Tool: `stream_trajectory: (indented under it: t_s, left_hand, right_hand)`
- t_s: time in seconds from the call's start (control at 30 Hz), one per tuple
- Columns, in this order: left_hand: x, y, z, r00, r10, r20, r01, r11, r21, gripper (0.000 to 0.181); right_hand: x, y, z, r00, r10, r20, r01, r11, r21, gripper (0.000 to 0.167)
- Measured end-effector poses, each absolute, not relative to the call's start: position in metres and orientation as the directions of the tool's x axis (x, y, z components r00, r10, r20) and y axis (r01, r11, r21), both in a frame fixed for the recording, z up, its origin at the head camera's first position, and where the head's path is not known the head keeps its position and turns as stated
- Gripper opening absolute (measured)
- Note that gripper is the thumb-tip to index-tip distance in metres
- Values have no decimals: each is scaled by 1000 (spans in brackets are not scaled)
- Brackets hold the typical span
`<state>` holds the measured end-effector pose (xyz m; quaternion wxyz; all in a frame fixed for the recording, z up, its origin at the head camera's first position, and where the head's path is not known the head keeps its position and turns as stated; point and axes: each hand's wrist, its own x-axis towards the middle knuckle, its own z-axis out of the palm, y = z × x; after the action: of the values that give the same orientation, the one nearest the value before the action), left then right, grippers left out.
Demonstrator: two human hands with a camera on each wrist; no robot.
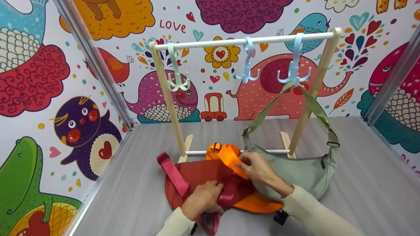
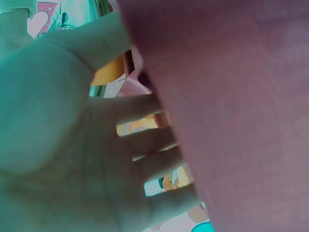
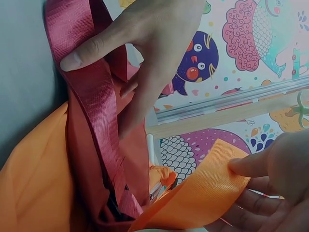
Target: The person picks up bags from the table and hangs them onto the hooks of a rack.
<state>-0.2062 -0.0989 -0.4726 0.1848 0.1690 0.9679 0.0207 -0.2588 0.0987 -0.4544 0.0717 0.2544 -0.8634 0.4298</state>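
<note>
A red bag [image 1: 200, 168] with pink-red straps lies partly over an orange bag [image 1: 259, 203]. My left hand [image 1: 204, 196] rests on the red bag; its thumb touches the wide pink-red strap [image 3: 96, 113] in the right wrist view. Red cloth [image 2: 231, 106] fills much of the left wrist view beside the straight, spread fingers. With thumb and fingers my right hand [image 1: 261, 168] pinches the orange strap [image 3: 203, 191], lifted above the red bag. To the right, a grey-green shoulder bag [image 1: 305, 175] hangs by its strap from a blue hook [image 1: 294, 70], its lower part near the table surface.
A wooden rack [image 1: 170, 108] with a white top bar [image 1: 210, 43] stands behind the bags. A green hook [image 1: 177, 73] and another blue hook [image 1: 247, 65] hang from it. Cartoon-printed walls enclose the grey table [image 1: 131, 190] at the back and sides.
</note>
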Motion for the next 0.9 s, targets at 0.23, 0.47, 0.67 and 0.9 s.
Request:
stream_trajectory:
  t_s: [0.23, 0.47, 0.67, 0.9]
  left_hand:
    - [-207, -110, -472, -890, 306, -338, 270, 951, 148, 70]
    - [-206, -128, -474, -894, 296, -337, 233, 948, 217, 66]
    - [-206, -141, -472, -893, 240, -380, 160, 960, 231, 76]
    - [-206, -154, -470, -906, 202, -373, 148, 974, 169, 63]
  right_hand:
    - [-260, 100, -453, -872, -375, 314, -477, 507, -718, 5]
    - [-260, 100, -451, -873, -366, 322, -479, 527, -702, 6]
    - [-260, 100, -450, -876, -356, 326, -476, 523, -707, 7]
    - [-259, 101, -448, -867, -370, 333, -490, 513, -705, 10]
